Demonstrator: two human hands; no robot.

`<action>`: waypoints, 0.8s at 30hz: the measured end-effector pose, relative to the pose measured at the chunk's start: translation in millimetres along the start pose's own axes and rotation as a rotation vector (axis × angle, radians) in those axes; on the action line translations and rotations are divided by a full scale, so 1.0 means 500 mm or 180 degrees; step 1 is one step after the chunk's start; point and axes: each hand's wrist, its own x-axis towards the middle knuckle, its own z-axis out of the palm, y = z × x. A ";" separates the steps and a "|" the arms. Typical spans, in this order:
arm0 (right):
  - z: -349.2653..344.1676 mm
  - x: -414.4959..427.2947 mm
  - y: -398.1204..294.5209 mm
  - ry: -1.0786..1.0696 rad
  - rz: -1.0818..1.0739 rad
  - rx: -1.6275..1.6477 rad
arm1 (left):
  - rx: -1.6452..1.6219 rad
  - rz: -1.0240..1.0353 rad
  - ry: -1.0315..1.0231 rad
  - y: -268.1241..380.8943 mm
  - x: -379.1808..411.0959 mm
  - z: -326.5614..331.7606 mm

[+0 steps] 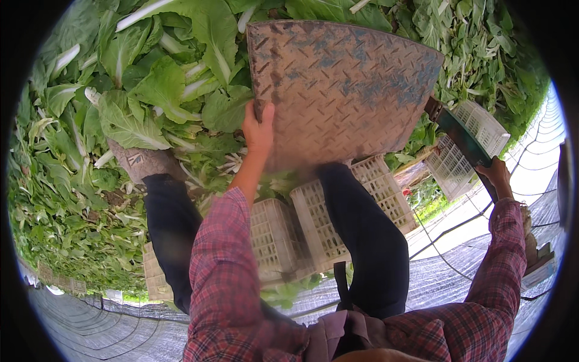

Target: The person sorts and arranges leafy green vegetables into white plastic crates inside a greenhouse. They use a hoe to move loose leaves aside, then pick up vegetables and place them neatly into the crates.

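Note:
A worn diamond-plate metal panel [344, 90], rust-brown with flaking blue paint, lies tilted in front of me. Its left edge is in the grip of my left hand [258, 129], with the thumb on the upper face. My right hand [496, 174] is closed around a dark green metal bar [466, 135]. The bar's far end meets the panel's right side at a rusty piece [433, 108]; how they join cannot be made out. Leafy greens with white stalks [158, 90] surround the panel, and some lie against its left edge.
White slotted plastic crates [276, 235] stand around my legs, with another crate [468, 145] at the right beyond the bar. My left shoe [144, 163] is among the leaves. Silvery sheeting [108, 321] with dark lines shows along the lower rim.

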 end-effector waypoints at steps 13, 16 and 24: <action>-0.076 0.031 0.044 0.0396 -0.0001 -0.0406 | -0.0364 -0.0090 0.0179 -0.005 -0.022 0.050; -0.134 0.060 0.053 0.0509 0.0045 -0.0373 | -0.0455 -0.0029 0.0213 -0.005 -0.028 0.072; -0.131 0.072 0.050 0.0693 0.0167 -0.0574 | -0.0369 -0.0153 0.0212 -0.007 -0.029 0.074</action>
